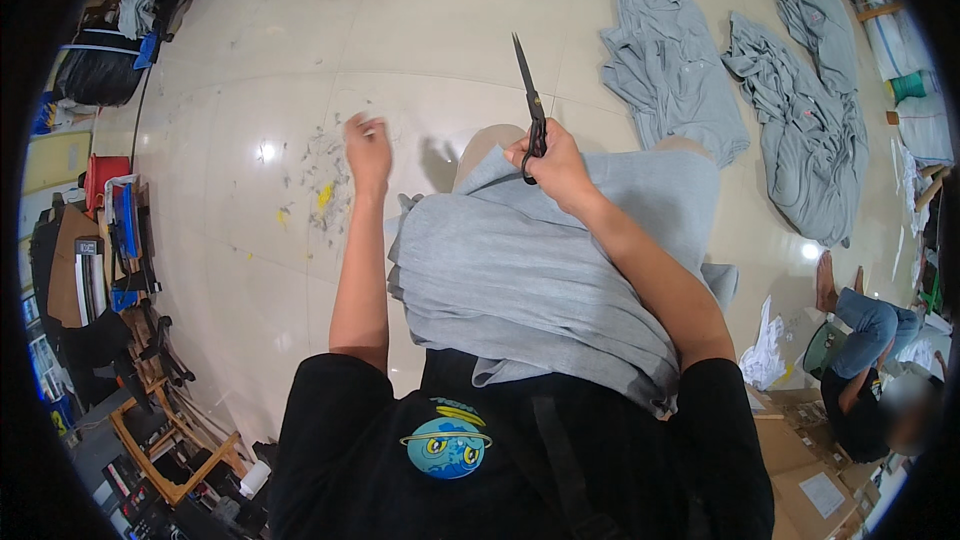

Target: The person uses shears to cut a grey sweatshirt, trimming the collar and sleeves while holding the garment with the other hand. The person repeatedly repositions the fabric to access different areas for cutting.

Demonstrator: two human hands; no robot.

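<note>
Right hand (pixel 556 166) closed around the handles of black scissors (pixel 530 106), blades shut and pointing away over bare pale floor (pixel 430 40); left hand (pixel 368 152) raised off the lap, fingers loosely curled — whether it pinches anything cannot be told. Grey garment (pixel 530 280) — creased, draped across the lap, its left edge overhanging the floor near scattered thread scraps (pixel 322 185); further grey garments (pixel 740 90) lie well apart to the right.

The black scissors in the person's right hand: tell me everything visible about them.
The long black scissors look like dark metal tailor's shears with black handle loops. The right hand grips the loops; the blades are closed, pointing up and away over the pale glossy tiled floor. The hand rests above the grey knit garment on the lap. The blades touch nothing.
</note>
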